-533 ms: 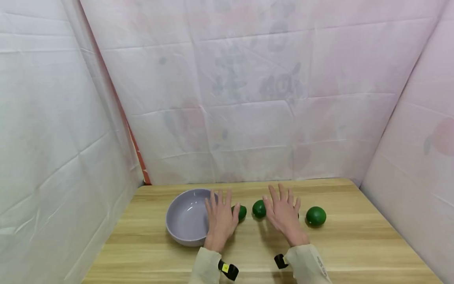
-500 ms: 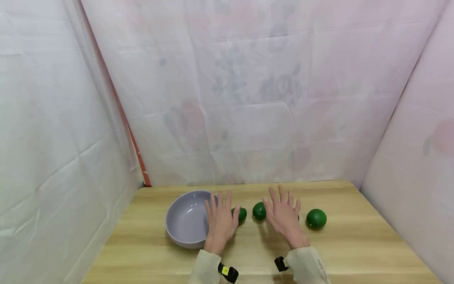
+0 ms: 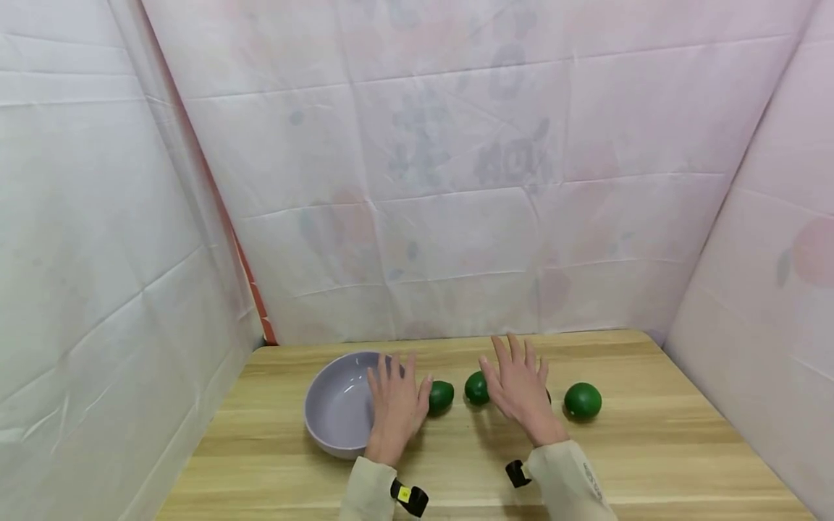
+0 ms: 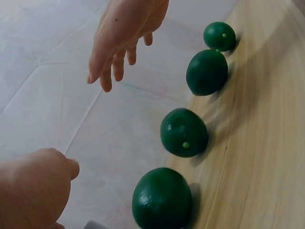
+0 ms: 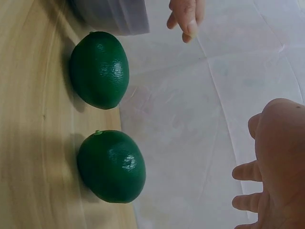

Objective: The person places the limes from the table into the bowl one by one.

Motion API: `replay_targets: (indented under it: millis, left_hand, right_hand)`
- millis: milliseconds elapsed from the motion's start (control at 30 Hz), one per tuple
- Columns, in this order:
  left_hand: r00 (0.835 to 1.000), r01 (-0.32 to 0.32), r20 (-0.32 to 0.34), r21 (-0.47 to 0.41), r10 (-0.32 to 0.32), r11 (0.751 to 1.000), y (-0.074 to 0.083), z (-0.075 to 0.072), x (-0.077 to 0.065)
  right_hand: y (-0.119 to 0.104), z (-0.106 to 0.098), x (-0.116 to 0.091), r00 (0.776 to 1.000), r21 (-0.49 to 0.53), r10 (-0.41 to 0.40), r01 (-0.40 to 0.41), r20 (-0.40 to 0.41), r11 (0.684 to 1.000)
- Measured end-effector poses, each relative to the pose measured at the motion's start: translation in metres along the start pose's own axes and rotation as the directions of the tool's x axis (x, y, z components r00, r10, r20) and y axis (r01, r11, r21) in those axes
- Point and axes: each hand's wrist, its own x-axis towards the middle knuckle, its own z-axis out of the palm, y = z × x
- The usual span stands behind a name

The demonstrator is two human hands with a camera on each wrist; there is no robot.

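Note:
Both hands hover over the table with fingers spread, holding nothing. In the head view my left hand (image 3: 394, 409) overlaps the right side of a grey-purple bowl (image 3: 335, 405). Just right of that hand lies a green lime (image 3: 441, 397). My right hand (image 3: 520, 391) is above and beside a second lime (image 3: 478, 388), and it hides most of another one behind it. A further lime (image 3: 583, 401) rests to its right. The left wrist view shows the limes in a row, the nearest lime (image 4: 162, 198) at the bottom, with the right hand (image 4: 126, 38) raised apart from them.
The wooden table (image 3: 651, 463) runs back to a pale printed cloth (image 3: 456, 231). More cloth hangs on the left (image 3: 98, 253) and on the right (image 3: 769, 289). A black strap (image 3: 409, 497) is on the left wrist, another strap (image 3: 517, 474) on the right.
My left hand has shifted a little to the left, uncovering more of the lime beside it. The right hand has barely moved; bowl and limes lie as before.

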Motion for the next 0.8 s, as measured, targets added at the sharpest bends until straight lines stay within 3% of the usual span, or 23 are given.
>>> replay_targets:
  millis: [433, 800]
  left_hand:
    - [0.999, 0.046, 0.026, 0.029, -0.047, 0.999, -0.028, -0.016, 0.001]
    - [0.991, 0.092, 0.093, 0.042, -0.096, 0.995, -0.054, -0.037, 0.003]
  right_hand:
    - [-0.004, -0.009, 0.012, 0.999, -0.042, -0.032, 0.033, 0.006, 0.999]
    - [-0.010, -0.016, 0.018, 0.995, -0.067, -0.093, 0.092, -0.020, 0.994]
